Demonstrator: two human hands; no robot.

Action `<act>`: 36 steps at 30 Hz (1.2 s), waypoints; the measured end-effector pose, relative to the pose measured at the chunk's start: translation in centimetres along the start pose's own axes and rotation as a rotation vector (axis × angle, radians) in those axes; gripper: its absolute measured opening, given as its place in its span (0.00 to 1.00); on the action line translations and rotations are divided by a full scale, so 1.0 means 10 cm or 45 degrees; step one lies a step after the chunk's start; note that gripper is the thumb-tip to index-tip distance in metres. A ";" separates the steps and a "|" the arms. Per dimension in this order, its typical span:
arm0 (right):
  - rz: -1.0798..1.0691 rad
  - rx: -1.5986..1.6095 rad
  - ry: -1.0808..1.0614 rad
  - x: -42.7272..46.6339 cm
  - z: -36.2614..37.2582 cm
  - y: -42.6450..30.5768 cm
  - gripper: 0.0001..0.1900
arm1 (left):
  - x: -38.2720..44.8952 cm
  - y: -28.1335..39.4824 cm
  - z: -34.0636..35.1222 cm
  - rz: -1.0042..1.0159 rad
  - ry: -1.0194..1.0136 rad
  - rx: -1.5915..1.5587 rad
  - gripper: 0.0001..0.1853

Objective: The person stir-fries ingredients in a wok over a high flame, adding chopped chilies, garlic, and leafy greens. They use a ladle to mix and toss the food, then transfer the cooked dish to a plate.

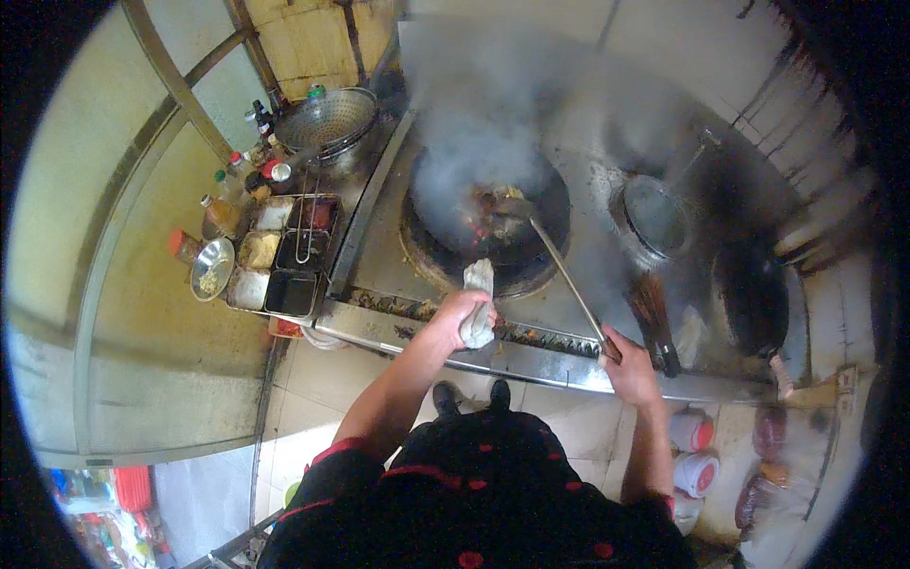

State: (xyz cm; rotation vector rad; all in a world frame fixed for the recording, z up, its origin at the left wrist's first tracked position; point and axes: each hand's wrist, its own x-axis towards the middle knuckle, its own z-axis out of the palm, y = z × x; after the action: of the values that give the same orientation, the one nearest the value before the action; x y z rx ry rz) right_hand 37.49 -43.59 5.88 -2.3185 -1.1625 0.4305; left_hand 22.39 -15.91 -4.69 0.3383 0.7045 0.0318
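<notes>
A dark wok [522, 267] sits on the steel range in front of me, with thick smoke or steam rising out of it. Food with red pieces [478, 226] lies in the wok, partly hidden by the haze. My left hand [463, 316] grips a whitish folded cloth [478, 331] wrapped about the wok's near handle, which the cloth hides. In my right hand [629, 366] is the wooden end of a long-handled wok ladle [565, 274]. Its metal head rests among the food, right of the wok's middle.
Seasoning containers [291, 293], bottles [222, 213] and a small metal bowl [213, 270] stand left, below a perforated strainer [330, 121]. To the right are a round pot [654, 217], a bamboo wok brush [650, 306] and another dark wok [750, 295]. Lidded buckets [695, 475] stand below the range.
</notes>
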 end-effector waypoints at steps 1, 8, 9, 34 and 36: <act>0.031 0.050 0.064 0.07 0.04 -0.03 0.28 | 0.07 0.02 -0.04 0.009 0.040 0.019 0.06; -0.068 -0.160 0.202 1.15 0.51 -0.15 0.27 | 0.20 0.02 -0.15 -0.070 -0.160 -0.150 0.05; -0.042 -0.254 0.147 1.31 0.54 -0.13 0.27 | 0.15 0.01 -0.12 -0.067 -0.147 -0.216 0.04; 0.062 1.754 -2.839 0.26 0.15 -0.30 0.09 | -2.06 -7.46 0.20 -1.024 2.000 0.471 0.23; -0.008 1.439 -3.032 -0.20 0.07 -0.40 0.10 | -2.01 -7.97 0.13 -1.061 1.995 0.558 0.22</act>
State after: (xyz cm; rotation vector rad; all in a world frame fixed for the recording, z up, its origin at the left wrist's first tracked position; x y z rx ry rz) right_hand 33.38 -43.01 7.65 0.0964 -0.8094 2.9432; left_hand 1.17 -94.52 -16.26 0.3750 2.3811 -0.7350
